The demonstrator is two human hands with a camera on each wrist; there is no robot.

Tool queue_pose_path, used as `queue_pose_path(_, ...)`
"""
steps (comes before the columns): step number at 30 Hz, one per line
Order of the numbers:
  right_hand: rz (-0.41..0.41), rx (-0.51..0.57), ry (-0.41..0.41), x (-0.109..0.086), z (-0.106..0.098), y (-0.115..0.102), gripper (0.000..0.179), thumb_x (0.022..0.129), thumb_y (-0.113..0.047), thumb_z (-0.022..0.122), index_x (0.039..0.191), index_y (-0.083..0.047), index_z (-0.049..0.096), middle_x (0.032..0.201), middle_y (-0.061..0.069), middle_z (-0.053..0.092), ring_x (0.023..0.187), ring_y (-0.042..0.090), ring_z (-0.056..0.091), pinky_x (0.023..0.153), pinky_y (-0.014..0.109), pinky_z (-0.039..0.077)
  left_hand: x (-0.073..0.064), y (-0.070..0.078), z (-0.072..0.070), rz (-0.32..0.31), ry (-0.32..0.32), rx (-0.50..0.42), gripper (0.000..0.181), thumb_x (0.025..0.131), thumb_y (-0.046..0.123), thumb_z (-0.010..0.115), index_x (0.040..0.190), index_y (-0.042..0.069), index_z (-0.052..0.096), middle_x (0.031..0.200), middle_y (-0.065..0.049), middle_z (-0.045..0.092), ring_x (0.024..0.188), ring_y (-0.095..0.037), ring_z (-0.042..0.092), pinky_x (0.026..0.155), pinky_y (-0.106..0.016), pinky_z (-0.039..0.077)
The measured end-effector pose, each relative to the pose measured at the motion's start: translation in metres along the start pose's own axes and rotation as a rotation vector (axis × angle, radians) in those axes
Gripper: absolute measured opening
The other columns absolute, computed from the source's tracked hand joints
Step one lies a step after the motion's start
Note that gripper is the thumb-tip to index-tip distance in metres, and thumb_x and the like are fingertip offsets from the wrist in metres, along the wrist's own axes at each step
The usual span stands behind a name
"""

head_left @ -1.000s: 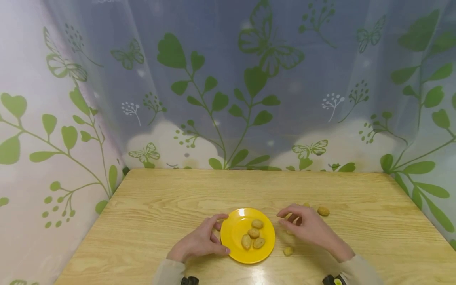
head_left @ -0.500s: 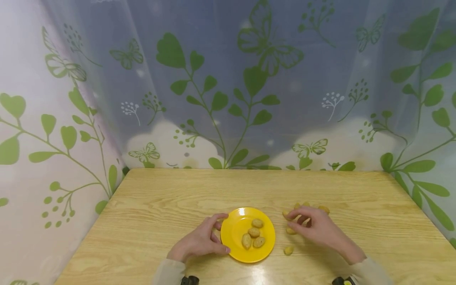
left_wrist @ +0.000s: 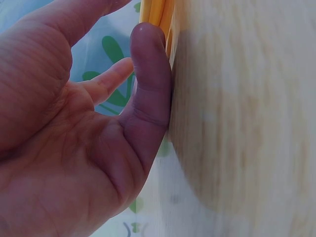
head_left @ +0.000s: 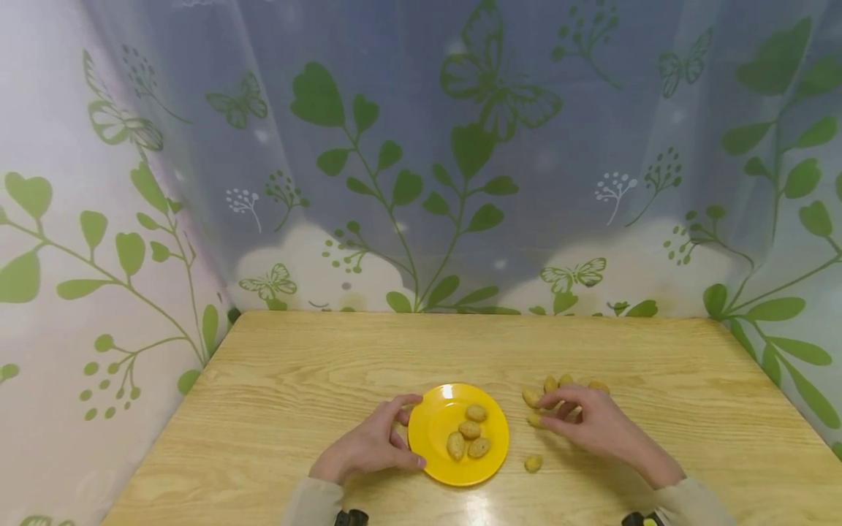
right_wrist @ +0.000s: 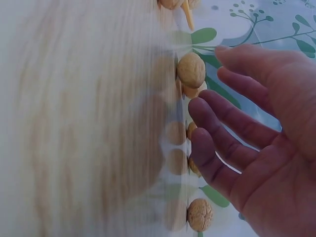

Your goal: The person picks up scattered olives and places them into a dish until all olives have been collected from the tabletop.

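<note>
A round yellow plate (head_left: 434,460) holds several walnuts (head_left: 469,429). My left hand (head_left: 371,442) holds its left rim, thumb at the near side and forefinger at the far side. In the left wrist view, the little finger (left_wrist: 150,74) lies along the tabletop, up against the plate's edge (left_wrist: 157,12). Right of the plate, my right hand (head_left: 585,420) reaches low over loose walnuts, thumb and fingers apart. One walnut (head_left: 534,420) shows at its thumb tip; another walnut (head_left: 531,397) lies by the forefinger. The right wrist view shows a walnut (right_wrist: 191,70) just beyond the parted fingers.
A single walnut (head_left: 533,463) lies nearer the front, right of the plate. Beyond the right hand are more walnuts (head_left: 550,383), one partly hidden by the knuckles. A leaf-and-butterfly curtain (head_left: 421,161) borders the wooden table (head_left: 316,351) at the back and sides.
My right hand has drawn back rightward from beside the plate to the loose walnuts, uncovering some of them. The left hand and the plate stay in place.
</note>
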State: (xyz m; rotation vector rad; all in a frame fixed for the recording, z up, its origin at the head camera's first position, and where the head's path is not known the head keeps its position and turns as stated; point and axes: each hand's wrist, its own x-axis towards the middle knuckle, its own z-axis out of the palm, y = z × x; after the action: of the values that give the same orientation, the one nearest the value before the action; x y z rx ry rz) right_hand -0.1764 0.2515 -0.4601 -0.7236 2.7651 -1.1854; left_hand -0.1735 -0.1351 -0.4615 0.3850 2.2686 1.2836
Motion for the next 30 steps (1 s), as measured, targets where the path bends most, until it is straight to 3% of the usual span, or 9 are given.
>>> queue_pose_path(18, 0.083, -0.001, -0.109, -0.0015, -0.0015, 0.01, 0.03, 0.093, -0.031, 0.076, 0.118, -0.016, 0.073, 0.106, -0.002, 0.074, 0.086, -0.002, 0.063, 0.07, 0.022, 0.054, -0.001, 0.0004, 0.001, -0.001, 0.001, -0.005, 0.089, 0.079, 0.02, 0.089, 0.154, 0.02, 0.04, 0.127, -0.013, 0.048, 0.087, -0.018, 0.063, 0.079, -0.029, 0.051)
queue_pose_path(30, 0.101, -0.005, -0.125, 0.0014, -0.0047, 0.0077, 0.031, 0.091, -0.029, 0.078, 0.118, -0.015, 0.074, 0.108, -0.001, 0.074, 0.087, 0.0, 0.063, 0.071, 0.022, 0.052, -0.0008, 0.0018, 0.0004, -0.001, 0.008, 0.002, 0.09, 0.079, 0.02, 0.089, 0.154, 0.02, 0.04, 0.127, -0.013, 0.049, 0.086, -0.018, 0.062, 0.078, -0.029, 0.05)
